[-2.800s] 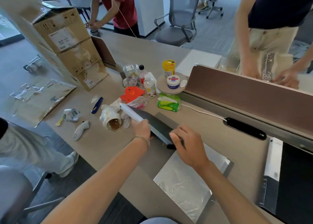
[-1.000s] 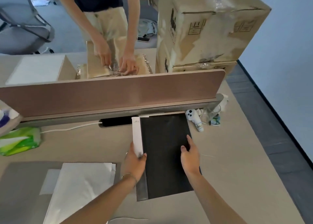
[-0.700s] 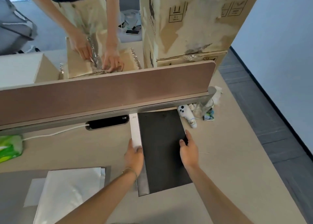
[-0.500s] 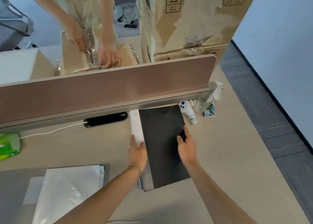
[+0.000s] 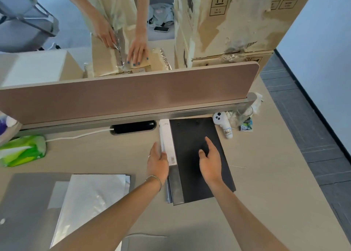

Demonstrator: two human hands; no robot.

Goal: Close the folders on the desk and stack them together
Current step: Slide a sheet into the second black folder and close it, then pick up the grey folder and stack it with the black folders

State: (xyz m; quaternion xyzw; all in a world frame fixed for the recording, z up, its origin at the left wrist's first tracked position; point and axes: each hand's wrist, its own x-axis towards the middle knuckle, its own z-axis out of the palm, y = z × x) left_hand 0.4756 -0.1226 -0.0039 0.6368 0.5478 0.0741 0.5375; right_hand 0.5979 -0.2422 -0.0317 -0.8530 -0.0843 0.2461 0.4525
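Note:
A closed black folder (image 5: 191, 136) with a white spine label (image 5: 167, 136) lies flat on the desk, its far end against the divider's base. The edges of another folder (image 5: 167, 193) stick out beneath its near left side. My left hand (image 5: 157, 161) grips the spine side, fingers curled on the white label. Just over the black cover, my right hand (image 5: 209, 159) has its fingers apart and holds nothing. At the lower left lies an open grey folder (image 5: 28, 193) with a glossy plastic sleeve (image 5: 89, 199) exposed.
A brown desk divider (image 5: 133, 93) runs across behind the folders. Right of the black folder lie a white controller (image 5: 224, 125) and a glass (image 5: 243, 115). A green tissue pack (image 5: 22, 150) sits far left. Another person's hands (image 5: 136, 51) work beyond the divider beside cardboard boxes (image 5: 228, 22).
The black folder has slid away from me toward the divider. My right hand left the folder's right edge and now sits over the cover. My left hand stays on the spine.

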